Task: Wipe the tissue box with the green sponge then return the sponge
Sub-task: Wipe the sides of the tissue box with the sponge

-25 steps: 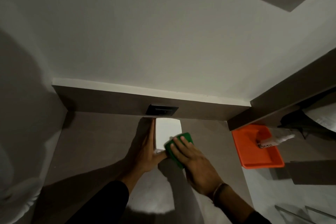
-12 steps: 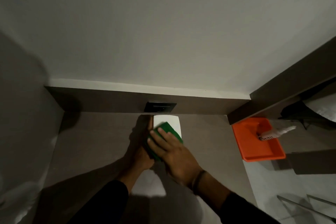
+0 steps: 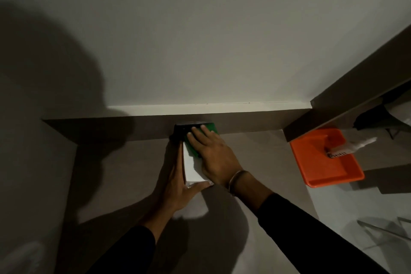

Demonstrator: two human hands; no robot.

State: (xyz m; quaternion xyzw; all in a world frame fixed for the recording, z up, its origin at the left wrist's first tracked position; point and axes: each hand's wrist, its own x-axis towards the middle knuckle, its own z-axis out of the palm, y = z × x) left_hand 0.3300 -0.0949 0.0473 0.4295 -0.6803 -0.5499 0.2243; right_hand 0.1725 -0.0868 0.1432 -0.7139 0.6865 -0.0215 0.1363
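No legible text, only blurred print on tube (image 3: pixel 352 148)

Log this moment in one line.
step: wiping | right hand: presses green sponge on far end of white rectangular tissue box | left hand: braces its left side

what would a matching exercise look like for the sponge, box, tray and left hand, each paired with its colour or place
Column one:
1 sponge
2 box
3 tray
4 left hand

Column two:
a orange, off to the right
b white, between the two hands
c green, pressed under the right hand
d flat against the box's left side

Pairs: 1-c, 2-b, 3-a, 4-d
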